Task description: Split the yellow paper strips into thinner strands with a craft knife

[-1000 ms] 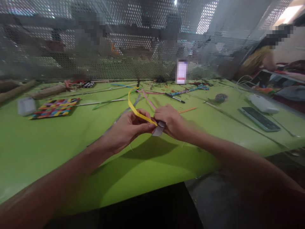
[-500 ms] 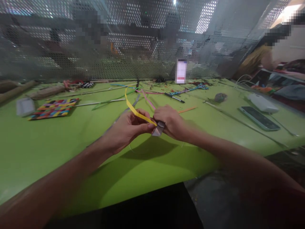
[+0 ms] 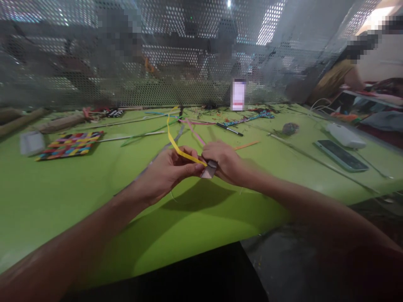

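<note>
My left hand [image 3: 173, 167] is closed, thumb and fingers pinching the lower end of a yellow strip [image 3: 176, 147] that arcs up and away over the table. Against it, my right hand [image 3: 222, 161] is closed around a small grey folded piece [image 3: 209, 170], whose pale lower end juts out between both hands. The two hands meet just above the table's front part. Beyond them a pink strip [image 3: 195, 135] and a grey strip [image 3: 179, 133] lead toward the back. The inner fingers of both hands are partly hidden, so how the strips join the grey piece cannot be seen.
On the green table [image 3: 78, 201], a colourful woven mat [image 3: 74, 144] lies left. A black pen [image 3: 231, 129], an orange strip [image 3: 248, 145], a phone [image 3: 341, 155] and a white device [image 3: 346, 135] lie right. A lit phone [image 3: 238, 95] stands against the perforated metal screen [image 3: 176, 63]. Another person sits far right.
The yellow strip's free end has swung up and slightly right, its tip now bending over near the back of the table. Both hands keep nearly the same place and grip.
</note>
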{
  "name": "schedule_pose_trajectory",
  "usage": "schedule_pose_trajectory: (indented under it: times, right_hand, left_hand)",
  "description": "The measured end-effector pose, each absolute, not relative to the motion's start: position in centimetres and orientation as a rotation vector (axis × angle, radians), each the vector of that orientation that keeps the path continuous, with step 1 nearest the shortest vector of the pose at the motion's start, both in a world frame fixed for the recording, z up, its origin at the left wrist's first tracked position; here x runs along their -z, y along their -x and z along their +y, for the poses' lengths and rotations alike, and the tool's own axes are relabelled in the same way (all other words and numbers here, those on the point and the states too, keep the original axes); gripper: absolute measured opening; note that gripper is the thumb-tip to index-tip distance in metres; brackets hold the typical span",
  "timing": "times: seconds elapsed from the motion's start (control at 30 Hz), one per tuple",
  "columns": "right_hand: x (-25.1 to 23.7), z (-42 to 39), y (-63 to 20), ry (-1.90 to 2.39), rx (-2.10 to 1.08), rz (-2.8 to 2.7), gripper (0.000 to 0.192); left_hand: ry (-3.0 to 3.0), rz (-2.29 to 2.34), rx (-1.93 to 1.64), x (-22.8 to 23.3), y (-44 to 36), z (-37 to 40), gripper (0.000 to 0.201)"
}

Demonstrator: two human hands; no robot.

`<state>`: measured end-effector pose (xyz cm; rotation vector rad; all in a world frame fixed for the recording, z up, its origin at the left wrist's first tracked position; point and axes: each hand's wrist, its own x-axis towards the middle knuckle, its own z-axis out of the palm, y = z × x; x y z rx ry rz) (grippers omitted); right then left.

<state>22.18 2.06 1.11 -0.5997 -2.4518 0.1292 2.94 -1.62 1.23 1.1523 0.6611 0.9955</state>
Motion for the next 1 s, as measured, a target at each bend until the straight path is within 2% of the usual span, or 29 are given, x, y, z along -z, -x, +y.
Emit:
schedule_pose_trajectory:
  times: [0.47,1.0]
  right_hand:
    - [-0.77,2.36,-22.2,0.543,-0.185,-2.436,0.031]
    - [-1.07,1.98,-22.13,0.637,-0.117,-2.464,0.025]
  left_hand:
    - [-1.156,0.654,-0.984,-1.26,-3.07,-1.53,0.014]
    - [-1.239,0.72,-0.978,-1.22,-2.97,-1.41,0.013]
